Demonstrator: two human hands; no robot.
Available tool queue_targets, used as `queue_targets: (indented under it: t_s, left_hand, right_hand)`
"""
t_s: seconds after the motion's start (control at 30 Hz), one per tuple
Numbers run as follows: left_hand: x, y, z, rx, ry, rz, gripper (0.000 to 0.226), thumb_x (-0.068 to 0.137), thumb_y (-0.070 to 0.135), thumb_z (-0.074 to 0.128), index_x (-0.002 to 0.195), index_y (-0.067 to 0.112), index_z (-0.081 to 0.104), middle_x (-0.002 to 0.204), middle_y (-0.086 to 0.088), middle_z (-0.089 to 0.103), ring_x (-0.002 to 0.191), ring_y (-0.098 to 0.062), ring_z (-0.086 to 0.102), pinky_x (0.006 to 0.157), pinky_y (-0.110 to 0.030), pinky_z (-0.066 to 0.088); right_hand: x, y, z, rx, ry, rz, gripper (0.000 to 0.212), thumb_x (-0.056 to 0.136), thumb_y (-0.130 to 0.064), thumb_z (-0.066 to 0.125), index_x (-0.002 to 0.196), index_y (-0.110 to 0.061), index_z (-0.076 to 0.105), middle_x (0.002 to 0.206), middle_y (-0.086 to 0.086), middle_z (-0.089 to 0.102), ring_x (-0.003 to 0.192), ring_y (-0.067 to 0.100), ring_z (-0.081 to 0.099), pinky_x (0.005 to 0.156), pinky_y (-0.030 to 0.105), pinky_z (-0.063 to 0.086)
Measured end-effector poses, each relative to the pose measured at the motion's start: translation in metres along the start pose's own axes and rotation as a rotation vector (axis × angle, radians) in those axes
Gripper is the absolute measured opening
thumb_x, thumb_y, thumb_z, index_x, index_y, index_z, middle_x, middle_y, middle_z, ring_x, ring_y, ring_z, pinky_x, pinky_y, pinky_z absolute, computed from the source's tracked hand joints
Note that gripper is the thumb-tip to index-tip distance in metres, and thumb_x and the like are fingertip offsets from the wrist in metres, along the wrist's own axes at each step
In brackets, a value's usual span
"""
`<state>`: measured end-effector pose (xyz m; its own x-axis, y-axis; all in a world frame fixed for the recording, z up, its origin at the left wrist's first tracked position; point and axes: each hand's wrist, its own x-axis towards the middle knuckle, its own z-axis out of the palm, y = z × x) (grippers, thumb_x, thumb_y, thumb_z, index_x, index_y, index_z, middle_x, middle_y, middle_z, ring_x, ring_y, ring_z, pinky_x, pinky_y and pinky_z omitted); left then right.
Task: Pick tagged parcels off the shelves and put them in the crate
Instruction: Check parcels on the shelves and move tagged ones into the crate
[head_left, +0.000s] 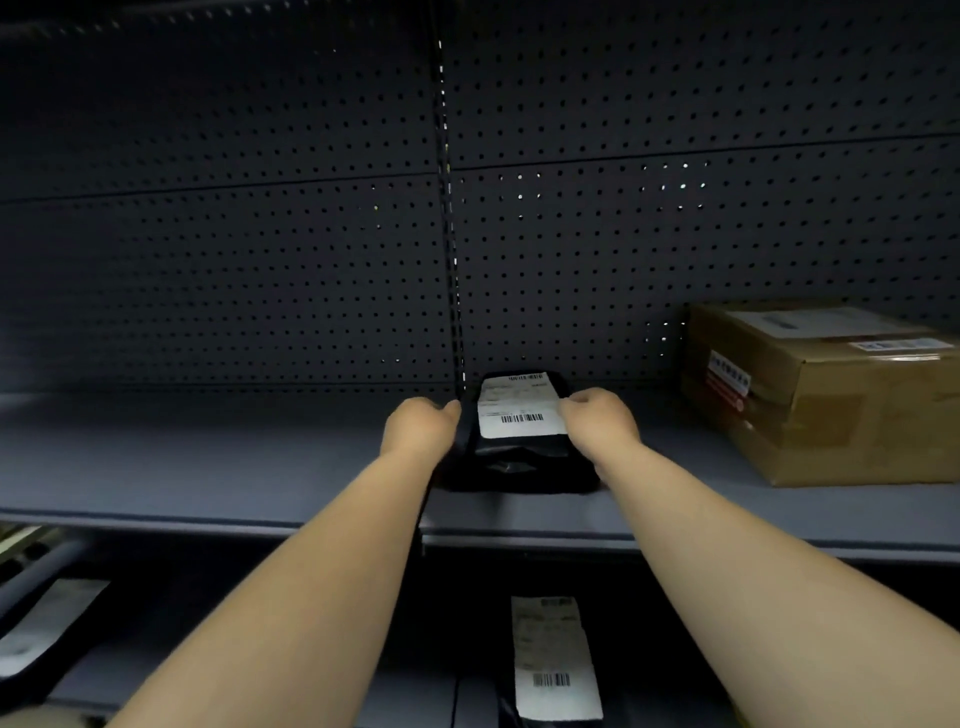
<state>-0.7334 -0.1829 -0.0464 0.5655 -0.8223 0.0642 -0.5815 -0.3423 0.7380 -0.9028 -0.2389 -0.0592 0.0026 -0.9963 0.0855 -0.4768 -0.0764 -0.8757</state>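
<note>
Hands flank the black parcel (519, 441) at the shelf (208, 457) centre — our left hand (418, 428) curls against its 9 o'clock edge, our right hand (597, 421) pinches the label side at 3 o'clock, likely to slide it forward together. We count one box (826, 395) at 3 o'clock and two more parcels — (556, 660), (47, 629) — below. No crate shows.

We see a black parcel (519, 457) in glossy, wrinkled plastic with a matt white paper label (519, 408). The brown box (831, 400) is dull cardboard with shiny tape. The shelf (208, 457) looks smooth, matt grey metal.
</note>
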Motion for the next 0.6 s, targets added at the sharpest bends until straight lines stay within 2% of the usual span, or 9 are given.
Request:
queue_targets:
  t_s: [0.03,0.07,0.13,0.2,0.3,0.43,0.53,0.6]
  left_hand:
    - [0.005,0.000,0.002,-0.050,-0.042,-0.021,0.038,0.096,0.037,0.047,0.079,0.005,0.058,0.081,-0.008,0.057,0.074,-0.023,0.053,0.063,-0.028,0.039]
    - [0.010,0.000,0.005,-0.125,-0.086,-0.048,0.039,0.095,0.038,0.048,0.092,0.002,0.063,0.090,-0.011,0.062,0.082,-0.026,0.057,0.068,-0.029,0.042]
    - [0.017,-0.003,0.010,-0.291,-0.146,-0.124,0.051,0.092,0.041,0.052,0.121,0.000,0.056,0.117,-0.015,0.061,0.104,-0.032,0.057,0.081,-0.030,0.044]
    - [0.020,-0.004,0.014,-0.417,-0.219,-0.174,0.058,0.090,0.043,0.055,0.130,0.001,0.050,0.127,-0.015,0.057,0.111,-0.033,0.055,0.093,-0.033,0.046]
    - [0.025,-0.004,0.017,-0.528,-0.313,-0.204,0.054,0.089,0.043,0.056,0.126,0.004,0.053,0.120,-0.012,0.061,0.105,-0.032,0.059,0.095,-0.040,0.049]
    - [0.026,-0.003,0.020,-0.573,-0.342,-0.205,0.034,0.091,0.043,0.054,0.104,0.012,0.057,0.090,-0.002,0.059,0.086,-0.025,0.059,0.075,-0.030,0.049]
    - [0.022,-0.004,0.018,-0.606,-0.357,-0.198,0.028,0.091,0.041,0.054,0.092,0.013,0.054,0.078,0.000,0.057,0.073,-0.020,0.058,0.059,-0.026,0.048]
    - [0.019,-0.006,0.017,-0.606,-0.350,-0.183,0.032,0.090,0.044,0.055,0.094,0.012,0.054,0.078,0.000,0.056,0.072,-0.019,0.056,0.059,-0.026,0.046]
  right_hand:
    - [0.002,-0.002,0.003,0.087,-0.011,0.051,0.034,0.091,-0.019,0.047,0.115,-0.002,0.063,0.110,0.014,0.067,0.099,0.030,0.063,0.077,0.035,0.051]
    - [0.004,-0.003,0.005,0.170,-0.025,0.105,0.032,0.091,-0.017,0.047,0.110,0.001,0.064,0.107,0.016,0.068,0.097,0.032,0.064,0.080,0.037,0.053]
    - [0.006,-0.006,0.008,0.313,-0.061,0.211,0.030,0.090,-0.019,0.048,0.106,0.001,0.065,0.103,0.018,0.069,0.096,0.034,0.066,0.082,0.039,0.054]
    - [0.006,-0.008,0.009,0.393,-0.096,0.278,0.029,0.091,-0.020,0.050,0.108,-0.002,0.065,0.103,0.018,0.070,0.096,0.035,0.067,0.084,0.042,0.054]
    - [0.006,-0.008,0.012,0.424,-0.093,0.297,0.030,0.090,-0.019,0.051,0.110,-0.002,0.065,0.104,0.019,0.069,0.097,0.036,0.067,0.085,0.043,0.053]
    - [0.005,-0.006,0.014,0.453,-0.082,0.303,0.028,0.091,-0.021,0.053,0.107,-0.002,0.066,0.101,0.018,0.070,0.092,0.035,0.067,0.082,0.042,0.054]
    - [0.001,-0.004,0.015,0.466,-0.087,0.312,0.024,0.092,-0.025,0.053,0.098,-0.007,0.067,0.086,0.011,0.070,0.073,0.028,0.065,0.067,0.034,0.055]
    - [-0.002,-0.004,0.016,0.471,-0.083,0.304,0.022,0.093,-0.027,0.053,0.095,-0.009,0.066,0.084,0.009,0.069,0.071,0.025,0.064,0.062,0.031,0.053]
